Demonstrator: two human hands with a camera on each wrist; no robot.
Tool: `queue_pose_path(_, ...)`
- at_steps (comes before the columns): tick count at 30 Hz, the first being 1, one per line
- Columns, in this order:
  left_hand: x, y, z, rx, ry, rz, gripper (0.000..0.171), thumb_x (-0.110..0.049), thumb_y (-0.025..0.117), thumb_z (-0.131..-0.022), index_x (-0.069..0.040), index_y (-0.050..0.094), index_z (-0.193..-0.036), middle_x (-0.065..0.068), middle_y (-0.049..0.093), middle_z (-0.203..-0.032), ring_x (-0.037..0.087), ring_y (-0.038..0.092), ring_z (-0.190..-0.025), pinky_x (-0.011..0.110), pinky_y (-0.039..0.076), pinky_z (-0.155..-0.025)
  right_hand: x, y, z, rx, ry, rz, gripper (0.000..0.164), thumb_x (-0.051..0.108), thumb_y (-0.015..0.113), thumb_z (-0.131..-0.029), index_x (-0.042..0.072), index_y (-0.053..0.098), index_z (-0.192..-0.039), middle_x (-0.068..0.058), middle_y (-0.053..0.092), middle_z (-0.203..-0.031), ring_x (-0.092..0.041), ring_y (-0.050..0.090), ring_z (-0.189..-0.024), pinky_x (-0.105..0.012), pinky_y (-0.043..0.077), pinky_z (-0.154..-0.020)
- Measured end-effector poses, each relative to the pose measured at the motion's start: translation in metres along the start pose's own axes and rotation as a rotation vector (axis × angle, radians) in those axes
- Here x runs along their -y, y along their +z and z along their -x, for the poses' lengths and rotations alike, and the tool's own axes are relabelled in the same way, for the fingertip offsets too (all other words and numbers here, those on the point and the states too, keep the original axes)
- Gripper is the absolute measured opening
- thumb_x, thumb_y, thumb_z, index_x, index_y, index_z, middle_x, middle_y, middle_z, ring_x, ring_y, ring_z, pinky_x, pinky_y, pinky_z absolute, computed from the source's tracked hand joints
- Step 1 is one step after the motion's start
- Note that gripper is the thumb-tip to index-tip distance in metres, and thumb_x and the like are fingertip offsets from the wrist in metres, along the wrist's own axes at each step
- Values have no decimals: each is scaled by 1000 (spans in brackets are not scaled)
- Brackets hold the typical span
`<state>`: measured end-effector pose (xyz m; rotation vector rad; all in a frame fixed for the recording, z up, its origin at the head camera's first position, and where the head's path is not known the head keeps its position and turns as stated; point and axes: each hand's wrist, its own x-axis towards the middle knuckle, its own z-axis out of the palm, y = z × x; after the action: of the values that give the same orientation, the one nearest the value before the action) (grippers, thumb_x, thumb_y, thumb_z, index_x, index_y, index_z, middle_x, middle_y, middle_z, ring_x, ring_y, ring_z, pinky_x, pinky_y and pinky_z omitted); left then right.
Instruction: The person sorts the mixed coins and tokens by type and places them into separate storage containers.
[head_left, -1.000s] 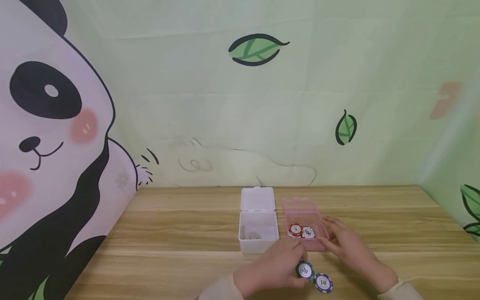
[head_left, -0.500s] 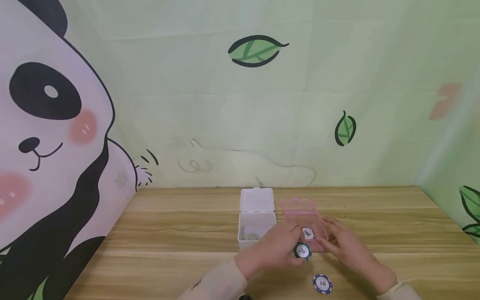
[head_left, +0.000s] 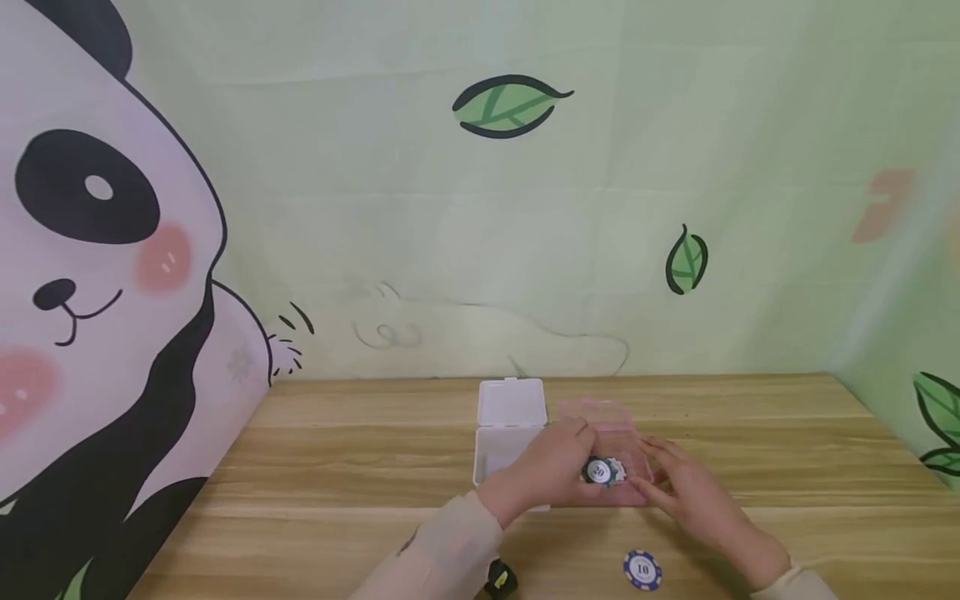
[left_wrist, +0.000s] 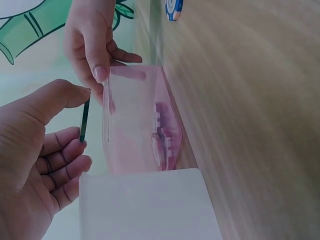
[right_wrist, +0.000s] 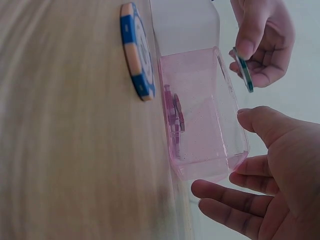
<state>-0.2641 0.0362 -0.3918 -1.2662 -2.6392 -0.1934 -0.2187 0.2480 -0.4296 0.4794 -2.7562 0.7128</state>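
Observation:
My left hand pinches a green poker chip marked 20 between thumb and fingers. In both wrist views this chip stands on edge beyond the rim of a pink see-through box, so it is above the opening. Several chips lie at the bottom of the box; a white one partly shows behind the green chip in the head view. My right hand holds the box at its right side, thumb at the rim and fingers by the side wall. On the table lies a blue chip marked 10.
Left of the pink box stands a white box with its lid flipped back; my left hand and forearm hide part of it. A black object shows beneath the left sleeve. Behind the wooden table hangs a printed panda cloth.
My left hand has lifted the green chip away from the blue chip and carried it up over the pink box. The right hand stays at the box, and the blue chip stays put.

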Motion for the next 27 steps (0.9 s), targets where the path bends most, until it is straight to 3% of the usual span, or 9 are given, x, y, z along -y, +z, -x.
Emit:
queue_pose_path(5,4,1,-6,35,-23,-29,39,-43,76,-78,-12,60,-96,-5,55,-88,8,48,-84,19,43,-79,-1,1,0,0,0,0,54,26,66,-90,-4,52,-132,-20,56,-133,-12,65,-80,-22,54,-67)
queue_pose_path(18,11,4,-19,52,-58,-30,38,-41,77,-78,-12,60,-96,-5,56,-91,8,48,-85,20,42,-80,-1,0,0,-2,7,4,55,25,68,-88,-5,52,-131,-22,55,-134,-12,64,-79,-22,54,-67)
queue_pose_path(27,18,14,-26,67,-82,-29,37,-42,76,-77,-13,59,-93,-5,54,-89,9,48,-84,21,42,-80,-1,0,0,3,14,7,56,27,67,-88,-4,52,-132,-22,54,-135,-14,65,-81,-23,55,-69)
